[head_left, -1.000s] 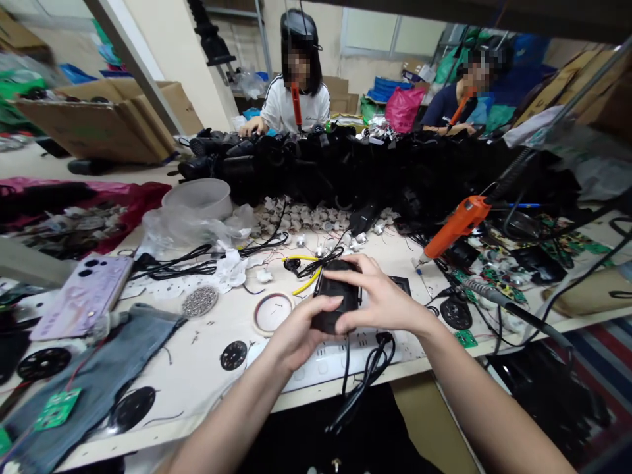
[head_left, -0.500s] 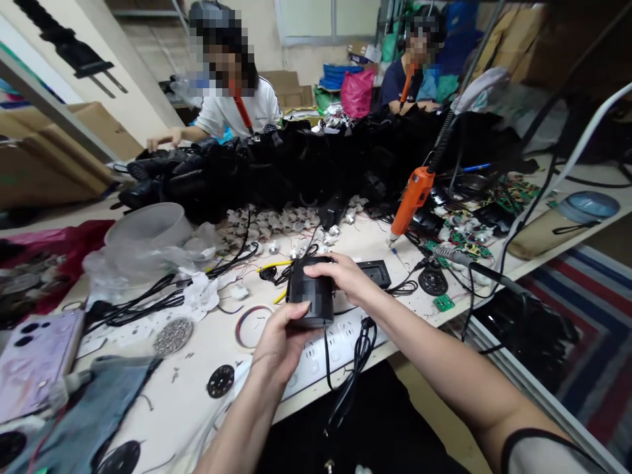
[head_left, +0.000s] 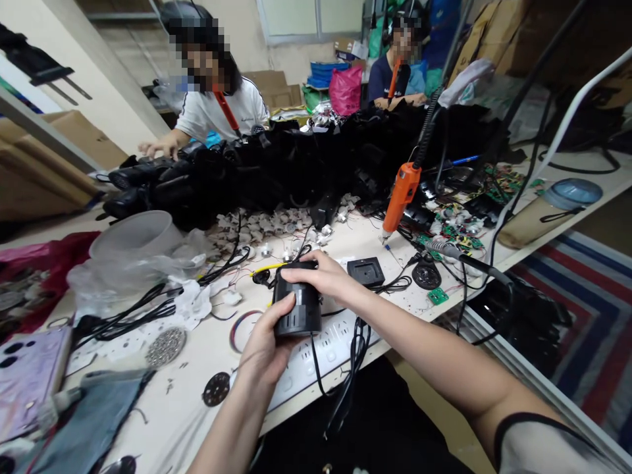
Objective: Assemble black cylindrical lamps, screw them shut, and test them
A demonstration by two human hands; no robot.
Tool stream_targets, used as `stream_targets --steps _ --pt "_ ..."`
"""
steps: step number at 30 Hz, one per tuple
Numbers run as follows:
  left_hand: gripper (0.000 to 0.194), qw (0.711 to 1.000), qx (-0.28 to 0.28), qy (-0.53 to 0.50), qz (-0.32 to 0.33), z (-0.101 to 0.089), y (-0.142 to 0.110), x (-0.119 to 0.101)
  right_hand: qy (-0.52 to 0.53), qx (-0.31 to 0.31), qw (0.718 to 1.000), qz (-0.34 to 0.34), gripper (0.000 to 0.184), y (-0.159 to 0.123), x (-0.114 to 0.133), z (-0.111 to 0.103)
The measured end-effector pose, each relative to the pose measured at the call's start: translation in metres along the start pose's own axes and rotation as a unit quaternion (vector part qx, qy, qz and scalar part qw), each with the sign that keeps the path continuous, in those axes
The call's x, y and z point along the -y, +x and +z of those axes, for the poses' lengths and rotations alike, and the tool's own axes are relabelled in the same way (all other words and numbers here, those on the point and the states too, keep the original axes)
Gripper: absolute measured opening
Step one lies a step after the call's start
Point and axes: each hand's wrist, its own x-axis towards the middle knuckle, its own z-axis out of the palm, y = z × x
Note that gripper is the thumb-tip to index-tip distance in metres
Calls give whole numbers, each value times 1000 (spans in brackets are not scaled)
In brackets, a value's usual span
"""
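Above the power strip (head_left: 336,345), both hands (head_left: 266,343) (head_left: 326,276) are half-curled; they clasp a black housing (head_left: 303,309)

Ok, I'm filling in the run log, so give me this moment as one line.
left hand: holding black case | right hand: gripping same case | cord: running down from case | orange screwdriver: untouched

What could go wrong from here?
The black device, held between the left hand and the right hand, might slip and drop onto the power strip. Its hanging cord could snag on the table. The green circuit board, near the table's front edge, might get knocked off.
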Motion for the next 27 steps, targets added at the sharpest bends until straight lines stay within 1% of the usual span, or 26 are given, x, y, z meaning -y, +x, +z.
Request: stream_targets --steps 3,5,7,9,12,14,16,18,20,24,27 --pt "15 1000 -9 3 -3 -2 2 3 -67 -31 997 -18 49 1 2 3" --pt "15 1000 -2 -1 -13 -3 2 3 -106 -33 993 -34 45 1 3 4" --pt "17 999 14 -12 -28 -4 2 2 -121 -13 992 -46 49 2 4 3" --pt "23 998 33 -25 -48 -5 2 0 -125 10 991 -54 56 3 3 0" --pt "35 993 57 -45 -91 -8 3 -4 -98 31 993 -51 62 5 1 -5" --pt "43 988 71 -60 -127 -10 3 -6 -85 30 995 -52 64 6 1 -8" --pt "49 982 81 -70 -154 -12 2 -6 -118 18 990 -75 63 5 3 -12" --pt "50 980 84 -70 -164 -12 1 -5 -186 4 977 -108 55 3 6 -14" --pt "48 981 83 -68 -164 -12 0 -2 -231 -1 965 -124 43 2 9 -16" --pt "42 979 89 -68 -170 -7 -4 1 -224 11 967 -121 23 3 10 -17" --pt "41 978 94 -71 -173 -3 -8 0 -222 8 966 -134 22 3 6 -16"
